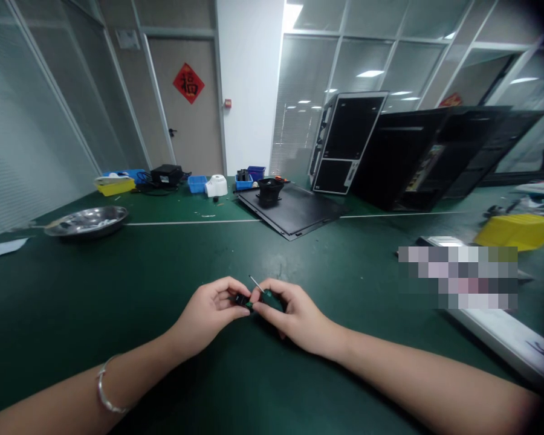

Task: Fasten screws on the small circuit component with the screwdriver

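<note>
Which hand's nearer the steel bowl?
Left. The steel bowl lies ahead and to the left of the left hand; the right hand is farther off, on the left hand's far side.

A silver bangle (100, 389) circles the left forearm (58, 402).

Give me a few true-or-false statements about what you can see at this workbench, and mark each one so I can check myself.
1. The left hand has a silver bracelet on its arm. True.
2. The right hand wears a glove. False: it is bare.
3. The hands hold a small tool with a thin metal shaft. True.
4. The hands are inside a steel basin. False: they are over a green mat, and the steel basin lies farther off to the left.
5. A red diamond-shaped sign hangs on the door. True.
</note>
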